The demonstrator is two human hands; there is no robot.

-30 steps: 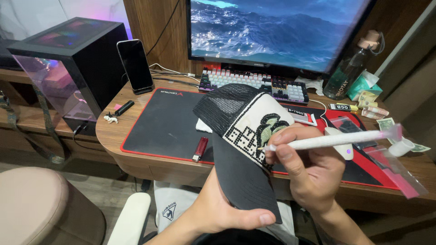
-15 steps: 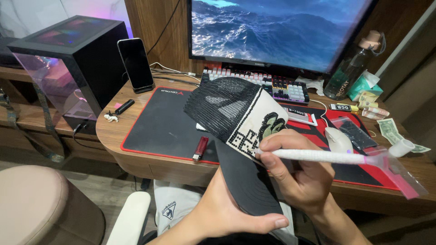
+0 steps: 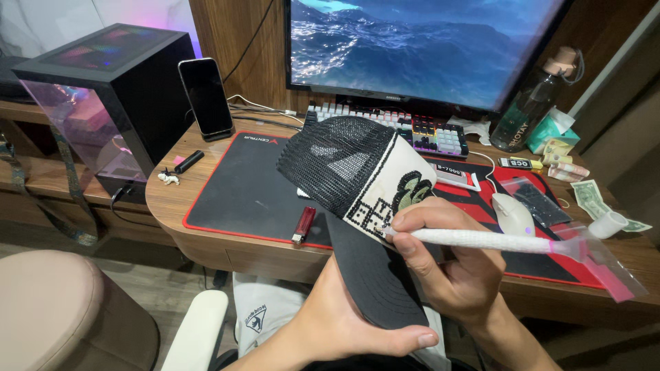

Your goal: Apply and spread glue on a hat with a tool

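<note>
My left hand (image 3: pixel 350 328) grips a black mesh cap (image 3: pixel 350 172) by its dark brim, thumb pressed along the brim's lower edge. The cap's white front panel carries a black-and-green design partly covered in small beads. My right hand (image 3: pixel 447 257) holds a white pen-like tool (image 3: pixel 481 240), its tip touching the beaded grid at the panel's lower edge. The tool's far end sits against a small clear plastic bag (image 3: pixel 605 264) with a pink strip.
A black-and-red desk mat (image 3: pixel 240 192) covers the round-edged wooden desk. On it lie a red lighter (image 3: pixel 304 223), a white mouse (image 3: pixel 512 213), a keyboard (image 3: pixel 426 130), banknotes (image 3: pixel 591 196). A phone (image 3: pixel 206 96), PC case (image 3: pixel 103 89), monitor (image 3: pixel 426 41), bottle (image 3: pixel 533 103) stand behind. A beige stool (image 3: pixel 62 309) is lower left.
The cap has tilted further toward me and rotated slightly. My right hand has lowered the tool's tip from the panel's middle to the beaded grid at its lower edge.
</note>
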